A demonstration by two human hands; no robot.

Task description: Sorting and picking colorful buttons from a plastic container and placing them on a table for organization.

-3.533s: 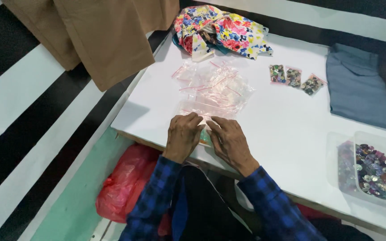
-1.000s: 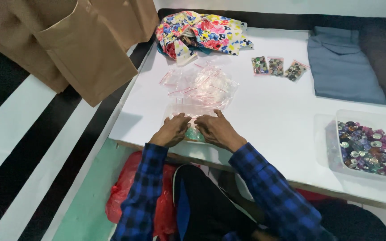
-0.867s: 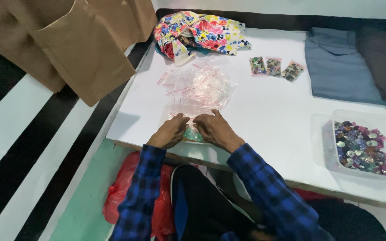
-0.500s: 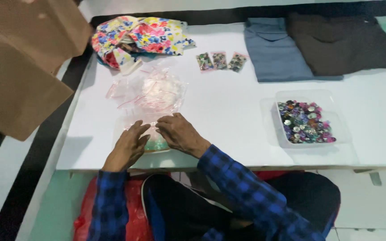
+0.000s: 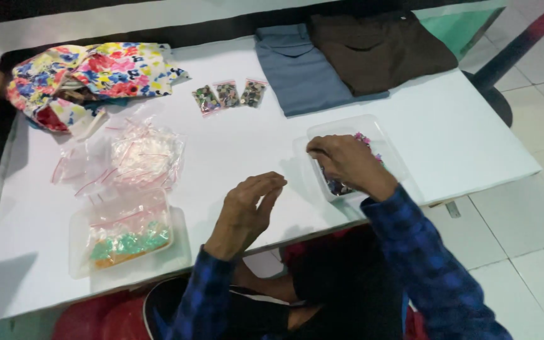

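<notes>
The clear plastic tray (image 5: 385,148) of small colourful bits sits near the table's (image 5: 448,132) front edge, right of middle. The right hand (image 5: 341,160) is down in it, fingers curled; can't tell if they've pinched anything, since the hand hides most of the contents. The left hand (image 5: 243,211) hovers empty, fingers loosely spread. Three small filled zip bags (image 5: 229,96) lie toward the back edge, empty bags (image 5: 136,154) left.
</notes>
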